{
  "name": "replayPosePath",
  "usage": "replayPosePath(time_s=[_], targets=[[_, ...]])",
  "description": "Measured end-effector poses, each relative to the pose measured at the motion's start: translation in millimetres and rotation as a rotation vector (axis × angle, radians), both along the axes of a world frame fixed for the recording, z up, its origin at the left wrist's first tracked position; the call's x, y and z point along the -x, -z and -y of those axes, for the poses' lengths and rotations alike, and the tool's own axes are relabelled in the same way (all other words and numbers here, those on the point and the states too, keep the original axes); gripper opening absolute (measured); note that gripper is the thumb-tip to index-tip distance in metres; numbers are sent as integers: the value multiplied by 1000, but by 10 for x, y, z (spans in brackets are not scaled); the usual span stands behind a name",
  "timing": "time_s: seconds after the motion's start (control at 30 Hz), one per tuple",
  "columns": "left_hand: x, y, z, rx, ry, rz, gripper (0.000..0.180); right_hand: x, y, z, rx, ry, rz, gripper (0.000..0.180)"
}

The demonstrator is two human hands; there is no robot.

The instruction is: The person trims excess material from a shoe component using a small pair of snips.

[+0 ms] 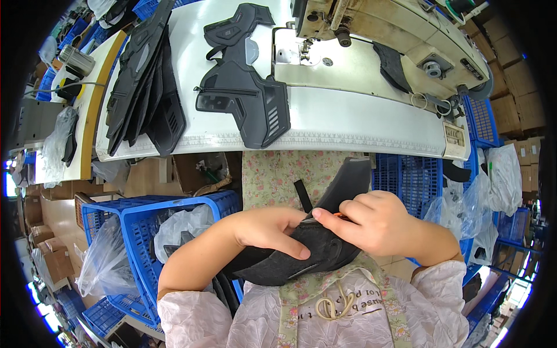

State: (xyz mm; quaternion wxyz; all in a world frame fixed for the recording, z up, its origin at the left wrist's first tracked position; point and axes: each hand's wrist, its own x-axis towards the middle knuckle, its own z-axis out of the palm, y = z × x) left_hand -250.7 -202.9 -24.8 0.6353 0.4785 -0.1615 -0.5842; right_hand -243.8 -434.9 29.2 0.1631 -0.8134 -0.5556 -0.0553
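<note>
The left hand (271, 229) grips the black, flexible sewn fabric piece (284, 264), with the thumb laid across its near face and the other fingers largely hidden behind its upper edge. The right hand (380, 223) is closed around a slim orange item (343, 217), mostly covered by the fingers; its thumb presses on the upper edge of the same piece, near the left fingertips. The piece is located above the lap, in front of the table's near edge. A smooth dark panel (350, 181) and a short black strip (302, 196) project upward from it

The white table (360, 119), with a ruler scale along its near edge, carries a cream industrial sewing machine (394, 26) at right. A dark grey, contoured sewn panel with a zipper and slanted slots (249, 93) lies flat to the left of the machine. A fanned stack of similar dark grey panels (145, 87) lies farther left. A small, curved black piece (391, 66) rests on the machine bed

A blue perforated plastic crate (139, 255) containing a clear plastic bag (183, 229) stands beside the left forearm. A green floral apron (272, 177) extends beneath the table's near edge
</note>
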Motion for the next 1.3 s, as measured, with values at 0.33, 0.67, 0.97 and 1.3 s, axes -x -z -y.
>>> replayPosePath(time_s=[0.33,0.67,0.97,1.3], targets=[[-22,-28,24,33,20,29,22,-14,-35,48,47,-18,1,43],[-36,0,61,-26,79,68,27,-12,-35,52,51,-12,-27,42],[-37,51,88,19,141,138,29,-72,-71,33,-7,-68,-47,44],[-17,111,132,-33,193,202,40,-55,-59,50,5,-97,-85,46]])
